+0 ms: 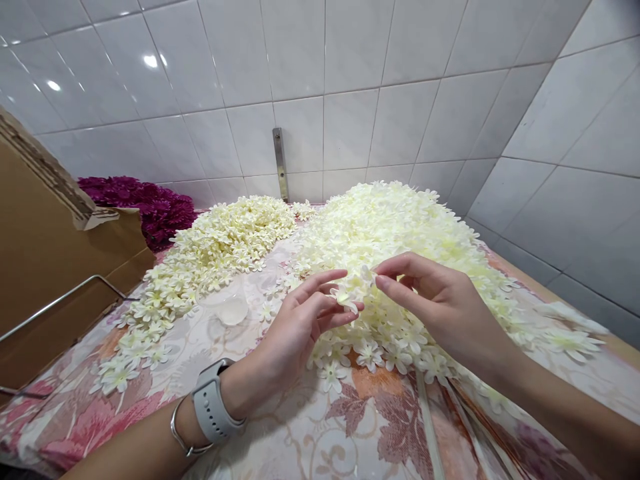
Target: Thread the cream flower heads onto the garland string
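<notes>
My left hand [307, 313], with a watch and a bracelet on its wrist, holds a small white flower [345, 299] among its bent fingers. Just right of it my right hand [430, 287] pinches another pale flower [368, 275] between thumb and forefinger; this one is slightly blurred. Both hands hover in front of a large heap of loose white flowers [390, 220], which spreads toward me beneath them. To the left lies a smaller, yellower heap of similar flowers [235, 233].
A brown cardboard box [60, 267] with a bent metal wire [55, 307] stands at the left. Behind it are purple flowers [150, 207]. A floral cloth [280, 420] covers the table; a clear, rounded object [233, 311] lies on it. White tiled walls rise behind and at right.
</notes>
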A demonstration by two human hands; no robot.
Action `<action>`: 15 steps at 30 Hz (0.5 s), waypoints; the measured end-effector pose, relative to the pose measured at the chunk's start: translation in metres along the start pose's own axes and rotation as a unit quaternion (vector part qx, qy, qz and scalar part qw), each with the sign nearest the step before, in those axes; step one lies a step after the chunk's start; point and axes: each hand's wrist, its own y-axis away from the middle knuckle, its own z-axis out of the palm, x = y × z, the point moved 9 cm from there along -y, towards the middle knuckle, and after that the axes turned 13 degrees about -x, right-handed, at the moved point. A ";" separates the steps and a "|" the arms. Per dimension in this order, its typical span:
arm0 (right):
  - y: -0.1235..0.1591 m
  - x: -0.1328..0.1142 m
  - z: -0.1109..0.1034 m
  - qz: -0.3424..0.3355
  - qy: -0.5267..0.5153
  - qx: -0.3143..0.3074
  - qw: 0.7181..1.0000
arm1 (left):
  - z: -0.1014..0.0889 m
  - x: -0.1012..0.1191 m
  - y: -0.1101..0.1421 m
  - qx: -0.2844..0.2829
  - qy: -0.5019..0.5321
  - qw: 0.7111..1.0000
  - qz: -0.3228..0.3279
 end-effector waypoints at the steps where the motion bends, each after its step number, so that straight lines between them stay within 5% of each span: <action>1: 0.000 -0.002 0.003 -0.008 0.004 -0.011 1.000 | 0.002 -0.001 0.000 -0.016 0.006 1.000 -0.001; 6: 0.001 -0.009 0.017 -0.033 -0.017 -0.071 0.997 | 0.012 -0.004 -0.003 -0.086 -0.044 0.995 -0.008; 15: 0.008 -0.026 0.025 -0.101 0.121 -0.067 0.985 | 0.010 0.010 0.001 -0.052 -0.154 0.986 0.031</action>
